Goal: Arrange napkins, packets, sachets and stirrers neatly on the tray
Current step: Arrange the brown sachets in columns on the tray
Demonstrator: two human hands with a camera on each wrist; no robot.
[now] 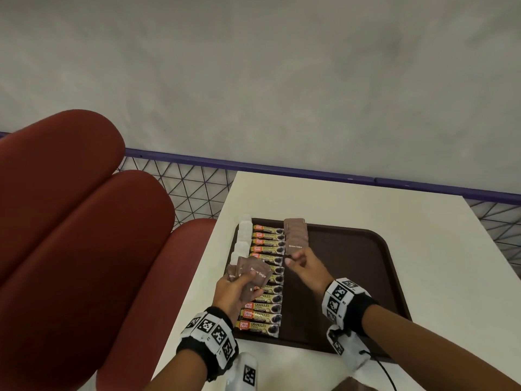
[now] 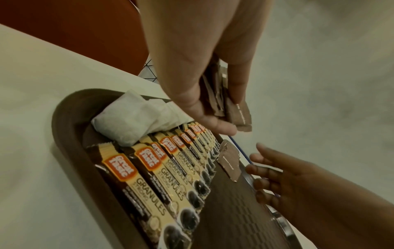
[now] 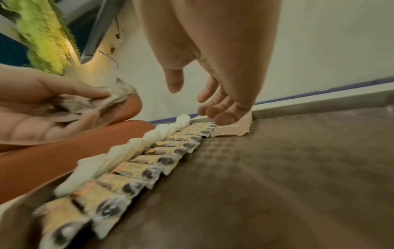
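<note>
A brown tray [image 1: 352,263] lies on the white table [image 1: 366,201]. Along its left edge runs a column of white sachets [image 1: 244,232], then a column of coffee granule sticks [image 1: 262,314]. Overlapping brown sugar sachets [image 1: 296,235] start a third column at the far end. My left hand [image 1: 239,286] hovers over the coffee sticks and grips a bunch of brown sugar sachets [image 1: 253,273] [image 2: 238,116]. My right hand [image 1: 303,263] [image 3: 194,99] hangs just above the nearest laid brown sachet [image 3: 232,129], fingers loosely curled and holding nothing.
A red cushioned seat [image 1: 70,221] stands to the left of the table. A purple rail with wire mesh [image 1: 197,162] runs behind the table, with grey floor beyond. The right half of the tray [image 3: 277,168] is bare. A black cable [image 1: 386,373] trails near my right wrist.
</note>
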